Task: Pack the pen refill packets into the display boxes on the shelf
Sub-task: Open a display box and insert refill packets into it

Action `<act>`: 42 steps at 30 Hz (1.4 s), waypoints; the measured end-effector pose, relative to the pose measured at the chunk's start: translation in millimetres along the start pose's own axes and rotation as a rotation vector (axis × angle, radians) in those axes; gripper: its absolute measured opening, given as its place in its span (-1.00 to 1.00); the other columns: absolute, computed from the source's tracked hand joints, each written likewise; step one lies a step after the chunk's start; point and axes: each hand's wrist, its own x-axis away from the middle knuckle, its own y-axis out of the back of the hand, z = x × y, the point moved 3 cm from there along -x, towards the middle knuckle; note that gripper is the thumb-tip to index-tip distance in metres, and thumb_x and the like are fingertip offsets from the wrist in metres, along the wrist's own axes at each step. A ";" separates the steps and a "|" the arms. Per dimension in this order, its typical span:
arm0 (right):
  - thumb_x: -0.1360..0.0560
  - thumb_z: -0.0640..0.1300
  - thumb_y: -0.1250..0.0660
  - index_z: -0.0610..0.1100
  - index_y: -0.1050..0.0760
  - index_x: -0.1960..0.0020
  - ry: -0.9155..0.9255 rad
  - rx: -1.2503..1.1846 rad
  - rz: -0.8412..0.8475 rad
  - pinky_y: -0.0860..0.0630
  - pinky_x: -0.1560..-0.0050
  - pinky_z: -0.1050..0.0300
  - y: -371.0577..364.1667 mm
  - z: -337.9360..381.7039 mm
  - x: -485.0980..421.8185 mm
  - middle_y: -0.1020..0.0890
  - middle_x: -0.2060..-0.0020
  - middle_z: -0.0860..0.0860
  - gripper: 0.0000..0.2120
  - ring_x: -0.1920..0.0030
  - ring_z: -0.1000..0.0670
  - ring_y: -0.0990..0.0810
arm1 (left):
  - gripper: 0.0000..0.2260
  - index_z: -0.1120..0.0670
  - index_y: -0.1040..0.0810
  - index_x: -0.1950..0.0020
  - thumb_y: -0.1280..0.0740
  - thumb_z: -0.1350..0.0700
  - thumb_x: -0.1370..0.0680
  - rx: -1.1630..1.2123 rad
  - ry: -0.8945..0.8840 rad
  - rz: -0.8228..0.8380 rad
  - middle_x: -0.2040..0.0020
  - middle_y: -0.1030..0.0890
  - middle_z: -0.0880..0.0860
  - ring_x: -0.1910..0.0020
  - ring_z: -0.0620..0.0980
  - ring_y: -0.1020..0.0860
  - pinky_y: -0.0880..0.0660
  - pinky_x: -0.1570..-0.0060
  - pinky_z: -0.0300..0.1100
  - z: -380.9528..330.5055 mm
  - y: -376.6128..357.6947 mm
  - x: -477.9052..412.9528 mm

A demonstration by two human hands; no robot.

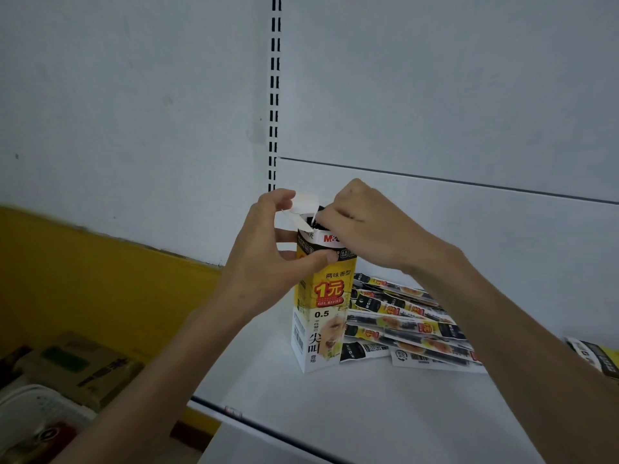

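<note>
The display box stands upright on the white shelf, near the shelf's left edge and set back from the front edge. Its front panel reads "M&G" (partly covered), "两味香型", "1元", "GEL REFILL", "0.5" and "尖叫"; a barcode is printed on the left side panel. The white top flap is folded open toward the rear. The left hand grips the upper part of the box, with the thumb laid across the front panel and the index finger curved up beside the flap. The right hand is at the box opening, fingers curled, pinching the top of an inserted packet that stands inside the box. A pile of refill packets, black and yellow with "M&G" marks and barcodes, lies flat just right of the box, touching its base. A single packet lies toward the shelf's right end. Brown cartons sit below the shelf's left edge.
</note>
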 end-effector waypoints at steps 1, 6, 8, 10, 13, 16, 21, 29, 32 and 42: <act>-0.55 -0.03 -0.12 -0.13 -0.39 0.48 -0.002 0.017 0.019 -0.17 0.33 0.17 -0.2 0.5 -1.6 -0.40 0.48 0.04 -0.55 0.34 0.16 -0.32 | -0.32 -0.07 -0.23 -0.32 -0.50 0.04 -0.30 0.005 0.005 0.001 -0.25 -0.33 -0.12 -0.04 -0.08 -0.51 -0.55 0.23 -0.33 -0.2 -0.2 0.1; -0.50 -0.07 -0.30 -0.07 -0.61 0.19 -0.040 -0.211 -0.093 -0.41 0.34 0.44 15.5 -3.9 -2.0 -0.65 0.30 0.11 -0.83 0.27 0.22 -0.58 | -0.29 -0.06 -0.21 -0.33 -0.49 0.01 -0.28 0.015 0.024 -0.010 -0.22 -0.35 -0.11 -0.03 -0.08 -0.52 -0.52 0.21 -0.33 -1.4 0.6 1.7; -0.49 -0.07 -0.31 -0.04 -0.62 0.16 -0.010 -0.274 -0.169 -0.46 0.25 0.44 17.0 -3.3 2.8 -0.67 0.23 0.12 -0.87 0.20 0.21 -0.60 | -0.26 -0.06 -0.19 -0.35 -0.50 0.00 -0.27 0.033 0.034 -0.021 -0.21 -0.36 -0.12 0.01 -0.12 -0.53 -0.51 0.21 -0.32 -1.8 0.0 2.6; -0.54 -0.01 -0.22 -0.07 -0.61 0.19 0.008 -0.221 -0.163 -0.43 0.26 0.42 11.9 0.5 7.7 -0.64 0.27 0.15 -0.74 0.24 0.24 -0.58 | -0.23 -0.06 -0.17 -0.37 -0.50 0.01 -0.27 0.044 0.055 -0.034 -0.14 -0.39 -0.13 0.06 -0.18 -0.52 -0.48 0.22 -0.36 -1.5 -0.9 3.3; -0.59 0.04 -0.09 -0.09 -0.64 0.15 -0.006 -0.193 -0.161 -0.46 0.11 0.29 7.2 6.2 12.5 -0.55 0.31 0.21 -0.60 0.20 0.19 -0.56 | -0.25 -0.05 -0.17 -0.37 -0.49 0.00 -0.30 0.040 0.068 -0.039 0.04 -0.48 -0.15 0.06 -0.19 -0.52 -0.42 0.22 -0.42 1.2 -3.5 3.9; -0.60 0.05 -0.04 -0.26 -0.60 0.09 0.021 -0.037 -0.154 -0.46 -0.01 -0.01 -0.5 10.1 12.1 -0.57 0.13 -0.13 -0.51 0.09 0.01 -0.52 | -0.28 -0.02 -0.17 -0.36 -0.47 -0.01 -0.32 0.026 0.054 -0.037 0.13 -0.51 -0.19 0.08 -0.26 -0.51 -0.42 0.22 -0.45 2.8 -4.7 4.0; -0.60 0.02 -0.05 -0.05 -0.62 0.05 -0.076 -0.394 -0.181 -0.46 0.02 0.25 6.7 -0.9 13.2 -0.64 0.12 0.10 -0.63 0.08 0.19 -0.56 | -0.31 0.00 -0.25 -0.34 -0.48 -0.03 -0.30 0.017 0.072 -0.049 0.05 -0.56 -0.12 0.14 -0.25 -0.54 -0.46 0.28 -0.46 3.5 -1.7 6.0; -0.61 0.01 -0.02 -0.18 -0.60 0.12 -0.058 -0.244 -0.197 -0.44 0.13 0.18 -1.1 2.2 23.6 -0.63 0.19 -0.03 -0.55 0.16 0.04 -0.57 | -0.42 0.01 -0.35 -0.24 -0.49 -0.04 -0.29 0.026 0.080 -0.069 0.04 -0.56 -0.13 0.03 -0.21 -0.53 -0.45 0.14 -0.37 3.3 -2.8 10.3; -0.61 -0.02 -0.06 -0.13 -0.58 0.16 -0.050 -0.431 -0.267 -0.44 0.09 0.28 -4.5 -3.5 24.8 -0.64 0.20 0.04 -0.62 0.16 0.16 -0.57 | -0.44 -0.02 -0.35 -0.22 -0.49 -0.04 -0.30 0.029 0.083 -0.060 0.03 -0.54 -0.13 0.04 -0.20 -0.53 -0.41 0.19 -0.40 3.5 1.1 12.6; -0.54 0.03 -0.22 -0.03 -0.59 0.18 -0.045 -0.376 -0.274 -0.44 -0.04 0.24 -6.2 -3.5 17.2 -0.54 -0.04 0.12 -0.77 -0.04 0.16 -0.52 | -0.39 0.01 -0.30 -0.29 -0.46 -0.07 -0.33 0.004 0.048 -0.040 0.00 -0.52 -0.10 -0.02 -0.14 -0.51 -0.38 0.20 -0.42 4.0 2.1 12.0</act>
